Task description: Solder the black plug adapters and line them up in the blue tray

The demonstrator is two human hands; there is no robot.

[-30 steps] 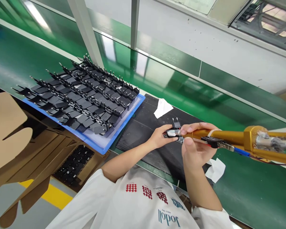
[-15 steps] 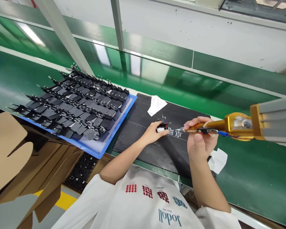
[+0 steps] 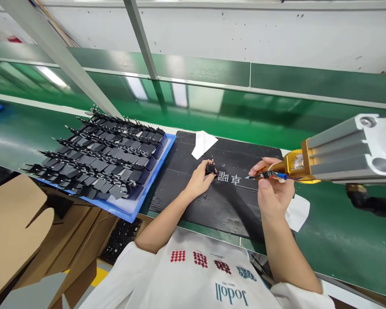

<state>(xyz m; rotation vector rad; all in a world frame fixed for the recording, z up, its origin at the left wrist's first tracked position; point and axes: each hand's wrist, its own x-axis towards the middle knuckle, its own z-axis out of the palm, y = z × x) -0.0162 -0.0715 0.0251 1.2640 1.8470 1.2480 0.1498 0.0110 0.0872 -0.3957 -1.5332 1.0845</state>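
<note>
1. At the far left, folded cardboard cartons (image 3: 16, 231) sit below the bench edge, with more dark parts in an open box (image 3: 120, 240) underneath.
2. A blue tray (image 3: 128, 206) on the green conveyor belt (image 3: 212, 107) carries tight rows of black plug adapters (image 3: 99, 159), their pins pointing up and away.
3. On the black work mat (image 3: 196, 201), the person's left hand (image 3: 199, 180) pinches a single black plug adapter (image 3: 210, 168), fingers closed around its body with the two pins standing upward, just above the mat.
4. That adapter looks small, light and rigid, a hard plastic shell; the flat sides of the body offer the safe grip, while the thin metal pins could bend or prick.
5. A white scrap of paper (image 3: 203, 143) lies at the mat's far edge, and white characters (image 3: 230, 178) are printed between the two hands.
6. The right hand (image 3: 272, 193) is wrapped around a gold-bodied pen-like tool (image 3: 270, 174), thumb underneath, its tip aimed toward the adapter but clearly apart from it; what sort of tool it is cannot be told for sure.
7. At the far right, a silver cylinder (image 3: 347, 150) looms close to the camera, above another white scrap (image 3: 299, 212).
</note>
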